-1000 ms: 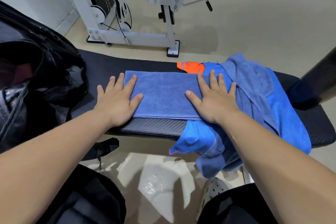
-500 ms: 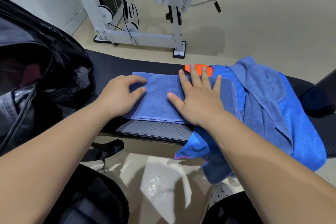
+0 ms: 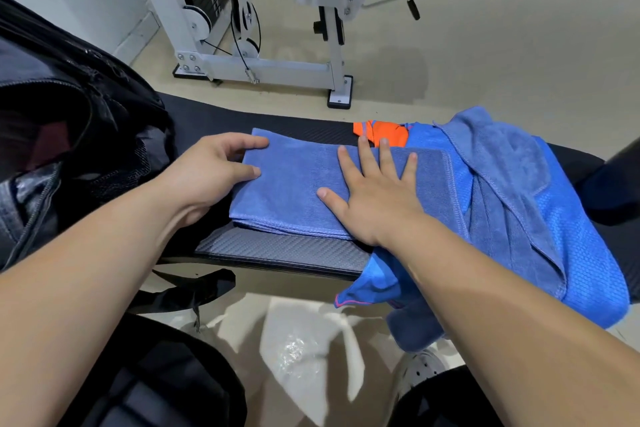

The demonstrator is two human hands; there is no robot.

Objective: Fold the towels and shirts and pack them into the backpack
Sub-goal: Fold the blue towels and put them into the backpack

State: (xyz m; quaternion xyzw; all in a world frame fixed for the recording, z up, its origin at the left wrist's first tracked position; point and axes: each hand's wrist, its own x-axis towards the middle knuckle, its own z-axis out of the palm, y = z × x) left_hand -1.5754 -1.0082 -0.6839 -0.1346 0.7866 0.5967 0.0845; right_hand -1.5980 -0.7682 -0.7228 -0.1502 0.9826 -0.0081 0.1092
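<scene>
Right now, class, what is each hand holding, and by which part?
The left hand grips the folded blue towel by its left end; the right hand only presses flat on it.

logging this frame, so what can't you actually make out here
All in the head view:
- inside of the backpack: dark, and cut off by the left edge.
- left hand: whether it pinches the towel edge; its curled fingers hide the contact.
- shirt: full shape, covered by a loose towel.
- orange cloth: what it is; only a corner shows beyond the right hand.
</scene>
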